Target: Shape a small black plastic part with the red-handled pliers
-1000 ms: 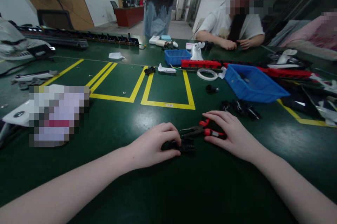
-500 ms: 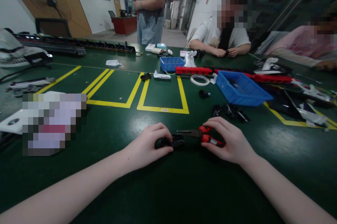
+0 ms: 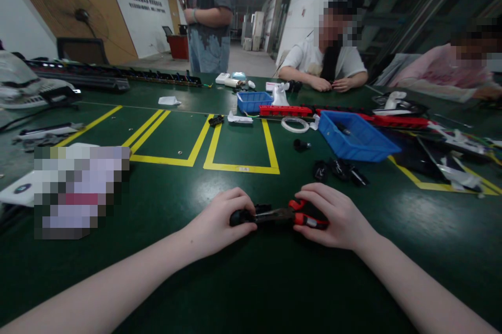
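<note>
My left hand [image 3: 219,221] is closed around a small black plastic part [image 3: 245,215] that rests on the green table [image 3: 251,281]. My right hand [image 3: 333,216] grips the red handles of a pair of needle-nose pliers [image 3: 288,214]. The pliers' dark jaws point left and reach the black part at my left fingertips. Both forearms lie low over the table's near edge.
Several loose black parts [image 3: 339,171] lie just beyond my right hand, beside a blue bin [image 3: 355,138]. Farther back are a smaller blue bin [image 3: 253,100], a tape roll [image 3: 295,124] and red trays [image 3: 284,110]. Yellow floor-tape boxes mark the table. Other people sit and stand at the far side.
The pliers have moved left and their jaws now meet the black part in my left hand. The view has tilted up a little.
</note>
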Available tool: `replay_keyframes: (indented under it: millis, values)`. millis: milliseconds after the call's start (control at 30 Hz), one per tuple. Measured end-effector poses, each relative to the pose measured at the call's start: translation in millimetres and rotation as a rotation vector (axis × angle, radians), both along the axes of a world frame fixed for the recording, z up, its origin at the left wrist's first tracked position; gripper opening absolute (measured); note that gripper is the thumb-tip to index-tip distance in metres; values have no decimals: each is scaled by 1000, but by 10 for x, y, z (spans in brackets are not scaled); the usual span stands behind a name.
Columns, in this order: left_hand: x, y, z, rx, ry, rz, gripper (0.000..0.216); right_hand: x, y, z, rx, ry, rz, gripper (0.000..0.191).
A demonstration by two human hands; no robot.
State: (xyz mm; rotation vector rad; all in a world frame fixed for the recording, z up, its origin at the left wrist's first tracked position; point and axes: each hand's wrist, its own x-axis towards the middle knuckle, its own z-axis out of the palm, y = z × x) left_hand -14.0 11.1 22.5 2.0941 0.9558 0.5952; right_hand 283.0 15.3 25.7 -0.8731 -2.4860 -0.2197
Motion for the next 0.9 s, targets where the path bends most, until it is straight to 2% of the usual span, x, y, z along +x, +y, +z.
replay_keyframes:
  millis: [433, 900]
  values:
    - [16, -35, 70, -1, 17, 19, 9, -29, 13, -42, -7, 5, 4, 44]
    - [17, -45, 70, -3, 35, 13, 10, -26, 8, -60, -55, 3, -15, 41]
